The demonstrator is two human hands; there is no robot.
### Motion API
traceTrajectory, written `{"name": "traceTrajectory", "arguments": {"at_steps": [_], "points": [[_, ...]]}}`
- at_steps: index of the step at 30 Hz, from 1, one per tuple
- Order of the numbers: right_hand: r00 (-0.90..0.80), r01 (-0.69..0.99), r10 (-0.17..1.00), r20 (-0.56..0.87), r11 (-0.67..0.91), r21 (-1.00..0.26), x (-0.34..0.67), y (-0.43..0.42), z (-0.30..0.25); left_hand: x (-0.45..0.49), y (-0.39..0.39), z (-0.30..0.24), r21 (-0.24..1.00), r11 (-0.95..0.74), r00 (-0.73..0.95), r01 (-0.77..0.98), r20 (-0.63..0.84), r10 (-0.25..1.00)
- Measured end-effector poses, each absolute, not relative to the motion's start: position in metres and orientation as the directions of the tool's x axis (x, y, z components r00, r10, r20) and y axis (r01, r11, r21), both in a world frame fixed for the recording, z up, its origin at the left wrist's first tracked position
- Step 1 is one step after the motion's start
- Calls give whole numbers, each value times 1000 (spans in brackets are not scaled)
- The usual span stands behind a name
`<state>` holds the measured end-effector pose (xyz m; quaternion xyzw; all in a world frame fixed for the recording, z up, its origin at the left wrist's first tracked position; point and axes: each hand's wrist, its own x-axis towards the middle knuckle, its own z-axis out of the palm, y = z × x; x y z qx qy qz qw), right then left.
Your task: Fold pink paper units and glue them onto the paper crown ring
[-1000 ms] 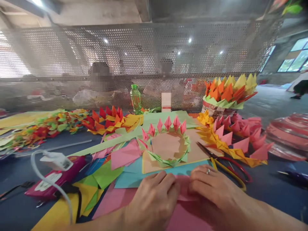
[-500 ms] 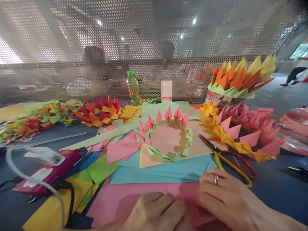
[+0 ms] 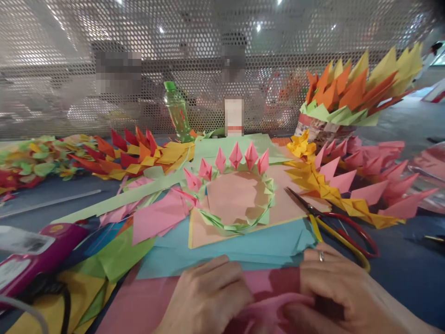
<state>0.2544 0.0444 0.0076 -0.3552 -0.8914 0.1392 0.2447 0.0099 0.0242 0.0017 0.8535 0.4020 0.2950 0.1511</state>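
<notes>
A curved piece of thin pink paper (image 3: 269,304) sits between the hands, over a flat pink paper sheet (image 3: 139,297). It should be light, pliable and easily creased, best held lightly by its edges. The bare right hand (image 3: 337,283) pinches its right end, fingers bent; the bare left hand (image 3: 212,294) curls over the left, fingertips hidden, so I cannot tell its grip.
</notes>
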Motion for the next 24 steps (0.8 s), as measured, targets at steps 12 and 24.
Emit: {"name": "traceTrajectory", "arguments": {"at_steps": [12, 24], "points": [[-592, 626, 717, 369, 697, -350, 253, 45, 3, 11, 33, -7, 394, -618, 457, 681, 431, 778], [-547, 686, 761, 348, 646, -336, 257, 44, -1, 6, 31, -4, 379, -513, 411, 770, 320, 854]]}}
